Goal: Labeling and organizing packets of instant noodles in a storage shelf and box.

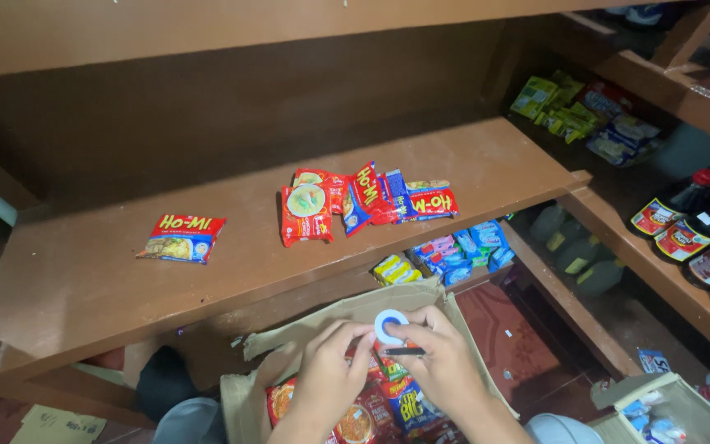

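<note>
My left hand (328, 372) and my right hand (445, 362) meet over an open cardboard box (248, 395). Together they pinch a small white roll of tape (389, 326) with a blue centre. A thin black pen-like stick (404, 352) lies across my right hand's fingers. The box holds several red and blue noodle packets (388, 407). On the brown wooden shelf (125, 271) above lie one lone red noodle packet (181, 238) at the left and a loose pile of red packets (363, 201) in the middle.
Blue and yellow small packs (454, 255) sit on a lower shelf. Dark sauce bottles (692, 226) with red caps stand on the right shelf, green and yellow snack bags (573, 111) behind them. Another box (667, 407) stands at the bottom right.
</note>
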